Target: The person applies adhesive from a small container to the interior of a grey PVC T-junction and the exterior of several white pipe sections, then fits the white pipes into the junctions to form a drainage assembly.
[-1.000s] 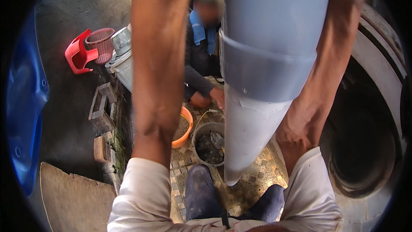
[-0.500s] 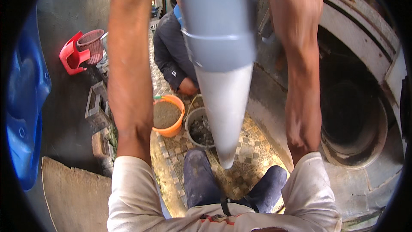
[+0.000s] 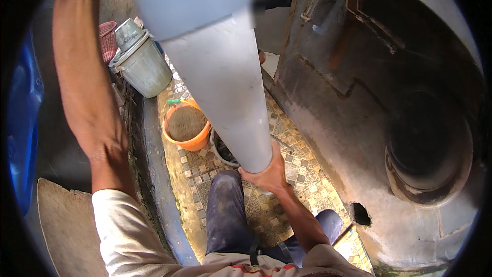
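Observation:
A long grey-white plastic pipe (image 3: 225,87) with a wider blue-grey section (image 3: 195,0) on top rises toward me through the middle of the view. My right hand (image 3: 269,172) is closed around its lower end, thumb on the near side. The far fingers are hidden behind the pipe. On the left, my left forearm (image 3: 87,67) reaches up past the upper edge, so that hand is out of sight. Just behind the pipe stand an orange bucket (image 3: 190,145) of brown sand and a dark-filled bucket (image 3: 219,149), partly covered by the pipe.
A grey bin (image 3: 148,72) with a small pail (image 3: 128,34) on it stands at the far left. To the right is a concrete structure (image 3: 328,123) with a round dark opening. Another person's dark sleeve (image 3: 277,0) shows behind the pipe. Mosaic tiles (image 3: 205,174) cover the floor.
My right hand has come down from above the upper edge onto the pipe's lower end. The pipe has shifted left and nearer. The view has turned right; the crouching person is mostly hidden.

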Available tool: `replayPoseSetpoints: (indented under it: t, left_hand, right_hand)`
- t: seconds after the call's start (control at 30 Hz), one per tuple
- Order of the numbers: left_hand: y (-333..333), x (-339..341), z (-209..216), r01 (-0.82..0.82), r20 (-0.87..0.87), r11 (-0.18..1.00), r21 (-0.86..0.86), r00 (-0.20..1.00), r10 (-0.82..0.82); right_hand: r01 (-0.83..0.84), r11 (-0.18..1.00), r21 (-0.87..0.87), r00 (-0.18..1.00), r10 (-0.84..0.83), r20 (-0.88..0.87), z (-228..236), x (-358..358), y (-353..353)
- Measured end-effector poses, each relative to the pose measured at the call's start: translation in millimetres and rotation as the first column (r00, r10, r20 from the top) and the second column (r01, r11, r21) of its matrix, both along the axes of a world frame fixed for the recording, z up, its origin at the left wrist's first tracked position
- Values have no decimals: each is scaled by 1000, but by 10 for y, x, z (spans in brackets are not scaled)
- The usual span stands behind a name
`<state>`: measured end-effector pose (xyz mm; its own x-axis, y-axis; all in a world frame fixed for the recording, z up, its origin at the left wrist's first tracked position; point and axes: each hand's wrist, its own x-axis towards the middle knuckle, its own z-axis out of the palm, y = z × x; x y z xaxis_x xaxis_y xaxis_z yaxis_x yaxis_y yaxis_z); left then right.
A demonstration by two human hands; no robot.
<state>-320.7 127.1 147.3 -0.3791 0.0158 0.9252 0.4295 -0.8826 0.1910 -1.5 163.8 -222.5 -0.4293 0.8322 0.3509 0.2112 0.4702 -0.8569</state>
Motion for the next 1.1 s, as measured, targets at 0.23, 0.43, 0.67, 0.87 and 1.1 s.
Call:
replayPoseSetpoints:
  t: [0.23, 0.43, 0.67, 0.87, 1.1]
  left_hand:
    - [-12, -468, -166, 37, 168, 999, -40, 985, -30]
    - [490, -713, -1216, 242, 492, 961, -135, 858, -147]
    - [988, -1442, -3006, 745, 543, 609, -271, 641, -543]
    - [1138, -1439, -3667, 697, 677, 497, -517, 688, -260]
    - [1188, -356, -3604, 617, 569, -47, -786, 691, -446]
  right_hand:
    - [101, 960, 262, 984, -135, 118, 432, 272, 36]
    - [123, 957, 263, 813, -250, 527, 205, 941, -107]
    - [61, 963, 262, 752, -217, 622, -280, 1501, -328]
    - [79, 933, 351, 751, -287, 594, -650, 2225, -688]
    - [260, 911, 319, 675, -408, 615, -1077, 3005, -1377]
